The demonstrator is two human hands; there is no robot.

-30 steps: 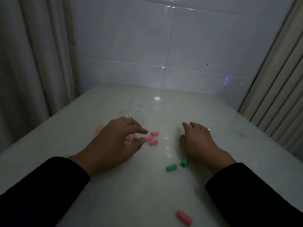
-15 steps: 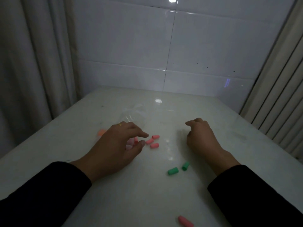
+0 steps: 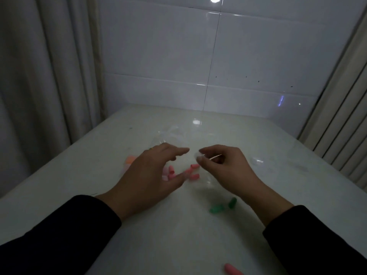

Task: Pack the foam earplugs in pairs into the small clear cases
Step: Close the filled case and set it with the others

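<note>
- Since a second ago the right hand (image 3: 224,167) has swung in from the worktop's (image 3: 258,135) right side toward the middle, and now pinches a small clear case (image 3: 198,155) between thumb and fingers.
- Orange earplugs (image 3: 130,160) lie furthest left, partly hidden.
- Left hand (image 3: 151,175) hovers over the pink earplugs (image 3: 170,173), fingers spread apart, gripping nothing.
- More pink ones (image 3: 192,171) lie between the hands; green earplugs (image 3: 216,209) sit nearer, below the right wrist.
- Judged: the foam is feather-light and squashy, best taken by a gentle pinch mid-body; the case is stiff, slick and hard to see, so hold it by its edges.
</note>
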